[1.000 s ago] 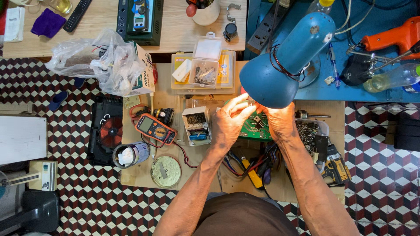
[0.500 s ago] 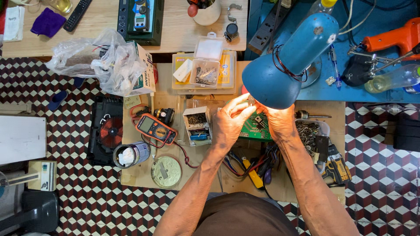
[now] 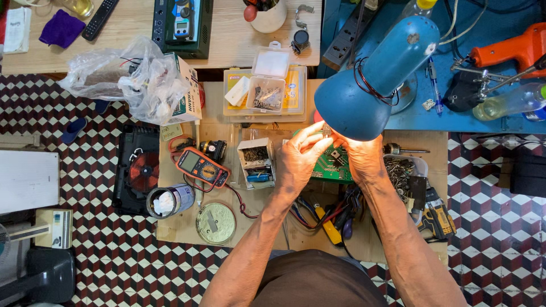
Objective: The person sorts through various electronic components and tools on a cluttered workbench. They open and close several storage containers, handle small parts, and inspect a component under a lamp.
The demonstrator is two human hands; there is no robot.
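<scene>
Green printed circuit board [image 3: 330, 166] lies under the blue metal lamp shade [image 3: 372, 79] — left hand [image 3: 298, 159] and right hand [image 3: 361, 159] raised over it, fingertips pinching a small component [image 3: 326, 130] in the glare.

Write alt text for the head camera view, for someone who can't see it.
Seen from above, a person's left hand and right hand hold a small part over a green circuit board beneath a lit blue desk lamp. An orange multimeter lies left on the cluttered wooden bench.
</scene>
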